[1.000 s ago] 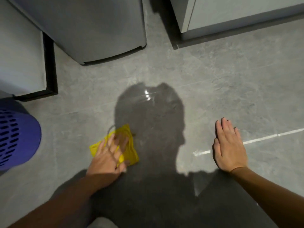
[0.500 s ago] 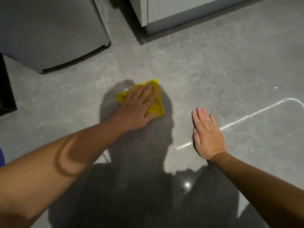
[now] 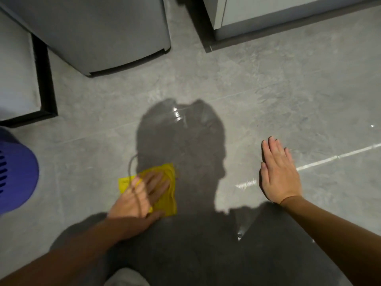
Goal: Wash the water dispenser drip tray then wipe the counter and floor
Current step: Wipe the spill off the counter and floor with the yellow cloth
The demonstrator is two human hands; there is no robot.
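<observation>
A yellow cloth (image 3: 167,201) lies flat on the grey tiled floor (image 3: 257,85), partly in my own shadow. My left hand (image 3: 140,197) presses down on it with fingers spread, covering most of its left half. My right hand (image 3: 278,172) rests palm down on the bare floor to the right, fingers together, holding nothing. The floor shows wet glints near the shadow's top and by my right arm.
A grey appliance base (image 3: 103,38) stands at the back left, a cabinet plinth (image 3: 268,23) at the back right. A black-edged cabinet corner (image 3: 41,79) and a blue perforated basket (image 3: 16,172) sit at the left.
My left hand has pulled the yellow cloth back toward me and to the left after pushing it forward. My right hand has stayed flat on the floor.
</observation>
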